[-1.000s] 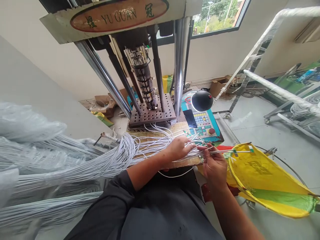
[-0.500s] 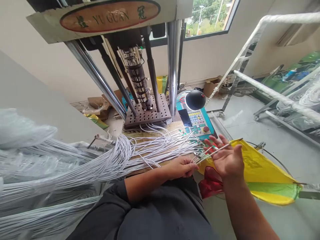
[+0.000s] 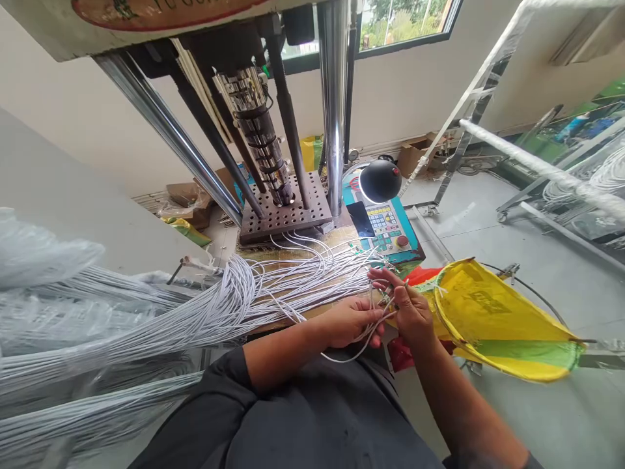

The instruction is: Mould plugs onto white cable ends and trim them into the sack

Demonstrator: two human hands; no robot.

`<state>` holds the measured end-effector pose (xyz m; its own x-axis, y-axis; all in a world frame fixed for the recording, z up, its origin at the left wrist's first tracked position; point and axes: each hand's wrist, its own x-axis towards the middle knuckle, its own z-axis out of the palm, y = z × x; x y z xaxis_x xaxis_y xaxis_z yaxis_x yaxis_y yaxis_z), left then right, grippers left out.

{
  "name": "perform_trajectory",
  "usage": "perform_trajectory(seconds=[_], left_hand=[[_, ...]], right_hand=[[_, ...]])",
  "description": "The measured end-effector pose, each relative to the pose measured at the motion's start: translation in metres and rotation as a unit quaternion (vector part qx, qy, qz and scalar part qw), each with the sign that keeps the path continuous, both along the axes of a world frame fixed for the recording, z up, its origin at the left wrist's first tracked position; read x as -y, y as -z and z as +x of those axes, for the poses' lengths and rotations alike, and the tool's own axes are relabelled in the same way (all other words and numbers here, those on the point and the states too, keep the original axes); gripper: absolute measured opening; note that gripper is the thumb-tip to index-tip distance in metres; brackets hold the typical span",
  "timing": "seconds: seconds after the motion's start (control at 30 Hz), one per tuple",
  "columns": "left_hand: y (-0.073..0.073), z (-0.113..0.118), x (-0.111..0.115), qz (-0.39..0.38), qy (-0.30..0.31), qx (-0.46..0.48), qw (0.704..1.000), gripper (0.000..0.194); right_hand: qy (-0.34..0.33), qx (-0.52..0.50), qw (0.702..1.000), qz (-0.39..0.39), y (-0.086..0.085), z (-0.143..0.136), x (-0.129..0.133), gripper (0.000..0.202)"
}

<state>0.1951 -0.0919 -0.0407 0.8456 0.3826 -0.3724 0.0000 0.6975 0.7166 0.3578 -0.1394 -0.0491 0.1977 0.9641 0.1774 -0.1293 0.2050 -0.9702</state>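
A thin white cable (image 3: 352,357) is coiled into loops in front of my body. My left hand (image 3: 349,322) pinches it between thumb and fingers, and one loop hangs below this hand. Close on the right, my right hand (image 3: 414,316) has its fingers bent around the upper part of the loops, its thumb against them. The cable's ends are hard to make out among the fingers. Just beyond both hands, a thick bundle of white cables (image 3: 234,293) lies across the worktable (image 3: 273,262), with small green and metal tips at its right end.
Behind the bundle stands a press with a perforated metal plate (image 3: 288,212). Right of it are a teal control panel (image 3: 390,221), a black lamp (image 3: 381,182) and a phone (image 3: 360,219). A yellow bag (image 3: 498,319) hangs open at right, near a wrapped rack (image 3: 537,163).
My right hand has moved left and closed in from an open palm. The cable, straight between the hands before, is now bent into loops. The view has tilted slightly downward.
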Motion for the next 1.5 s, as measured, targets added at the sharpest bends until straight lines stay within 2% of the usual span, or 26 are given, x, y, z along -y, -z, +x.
perform_trajectory(seconds=[0.13,0.23,0.33,0.4,0.47,0.57,0.67,0.77,0.83,0.93,1.03,1.13,1.2,1.27,1.37,1.5], left_hand=[[0.000,-0.003,0.003,0.007,-0.016,-0.007,1.000,0.054],[0.002,-0.005,0.006,0.039,-0.034,-0.017,0.999,0.052],[0.003,-0.007,0.009,0.052,-0.031,-0.026,0.998,0.050],[0.003,-0.009,0.010,0.059,-0.027,-0.037,0.997,0.050],[0.003,-0.011,0.009,0.066,-0.025,-0.053,0.996,0.051],[0.003,-0.013,0.009,0.075,-0.012,-0.063,0.995,0.054],[0.004,-0.014,0.010,0.089,0.004,-0.058,0.994,0.055],[0.004,-0.014,0.011,0.106,0.015,-0.052,0.993,0.056],[0.003,-0.015,0.012,0.114,0.013,-0.051,0.992,0.056],[0.002,-0.016,0.014,0.127,0.009,-0.046,0.991,0.056],[0.001,-0.017,0.016,0.137,0.006,-0.041,0.990,0.056],[-0.001,-0.018,0.016,0.137,-0.012,-0.041,0.990,0.057],[-0.003,-0.018,0.015,0.132,-0.027,-0.040,0.990,0.058],[-0.005,-0.018,0.014,0.125,-0.038,-0.039,0.991,0.059],[-0.007,-0.016,0.013,0.138,-0.030,-0.035,0.989,0.056],[-0.003,-0.012,0.014,0.145,-0.045,-0.027,0.988,0.059]], right_hand=[[-0.105,-0.042,0.988,-0.107,0.005,0.010,0.004,0.047],[-0.098,-0.118,0.973,-0.171,0.019,0.016,0.004,0.057],[-0.087,-0.120,0.957,-0.248,0.031,0.020,0.001,0.079],[-0.069,-0.121,0.954,-0.267,0.031,0.020,0.000,0.085],[-0.029,-0.159,0.960,-0.228,0.023,0.018,-0.001,0.078],[0.016,-0.172,0.973,-0.152,0.006,0.011,-0.001,0.049],[0.027,-0.067,0.989,-0.125,-0.007,0.005,-0.001,0.026],[0.057,0.022,0.993,-0.099,-0.013,0.007,-0.002,0.018],[0.057,0.078,0.992,-0.078,-0.017,0.012,-0.002,0.017],[-0.026,0.200,0.979,-0.022,-0.023,0.021,-0.003,0.014],[-0.116,0.318,0.940,0.052,-0.028,0.029,-0.003,0.018],[-0.112,0.397,0.905,0.104,-0.030,0.036,-0.002,0.030],[-0.084,0.394,0.910,0.099,-0.029,0.038,0.001,0.040],[-0.074,0.359,0.928,0.069,-0.027,0.037,0.004,0.044],[-0.115,0.336,0.934,0.039,-0.021,0.028,0.008,0.048],[-0.151,0.330,0.930,0.048,-0.014,0.018,0.006,0.054]])
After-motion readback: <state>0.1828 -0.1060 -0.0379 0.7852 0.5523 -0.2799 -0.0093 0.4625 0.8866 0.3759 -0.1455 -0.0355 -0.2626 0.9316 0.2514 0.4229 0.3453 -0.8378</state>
